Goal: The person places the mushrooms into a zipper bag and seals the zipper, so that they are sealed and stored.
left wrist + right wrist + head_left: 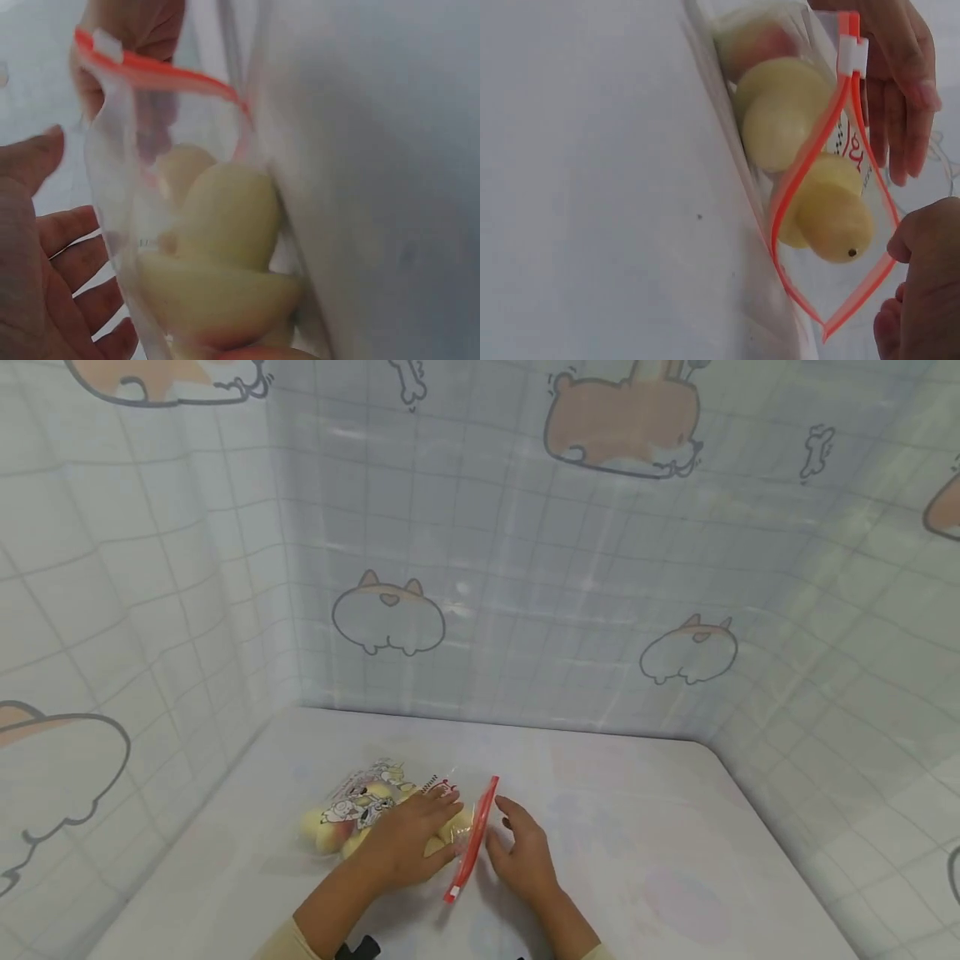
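A clear zip bag point(360, 810) with printed cartoon figures lies on the white table point(675, 860) and holds several pale yellow fruits point(787, 120). Its red zip strip point(471, 842) faces right, and the mouth gapes open point(810, 195) with a white slider point(852, 54) at one end. My left hand point(408, 843) lies flat on top of the bag, fingers straight point(900, 97). My right hand point(525, 852) sits just right of the zip strip, fingers loosely bent point(922, 285) beside the mouth's edge, gripping nothing that I can see.
Sheeting with a grid and cartoon dog print point(525, 610) walls the table at the back and on both sides. The tabletop stretches bare to the right of my hands and behind the bag.
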The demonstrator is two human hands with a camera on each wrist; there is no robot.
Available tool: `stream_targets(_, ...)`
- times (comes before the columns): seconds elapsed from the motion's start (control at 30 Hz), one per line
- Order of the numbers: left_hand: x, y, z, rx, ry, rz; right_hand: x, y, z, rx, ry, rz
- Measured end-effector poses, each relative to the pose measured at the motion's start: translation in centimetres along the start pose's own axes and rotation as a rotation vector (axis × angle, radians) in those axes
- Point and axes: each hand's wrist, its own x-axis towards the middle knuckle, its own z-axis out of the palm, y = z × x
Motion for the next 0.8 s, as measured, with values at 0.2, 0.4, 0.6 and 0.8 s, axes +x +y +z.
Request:
stream_targets(0.2, -1.7, 0.3, 0.2, -0.016, -0.074, 0.048, -0.6, -0.9, -0.6, -0.142, -0.05, -0.13)
stream_targets(0.4, -3.2, 0.3, 0.3, 0.074, -0.095, 0.13, -1.2, -1.8, -1.3, -0.204, -0.103, -0.298)
stream_targets(0.6, -3.8, 0.3, -0.2, 0.131, -0.137, 0.184, -1.6, -2.1, -1.8, -0.255, -0.198, -0.438)
stream_targets(0.8, -4.3, 0.1, 0.1, 0.174, -0.095, 0.271, -2.4, -2.2, -1.8, -0.21, -0.254, -0.516)
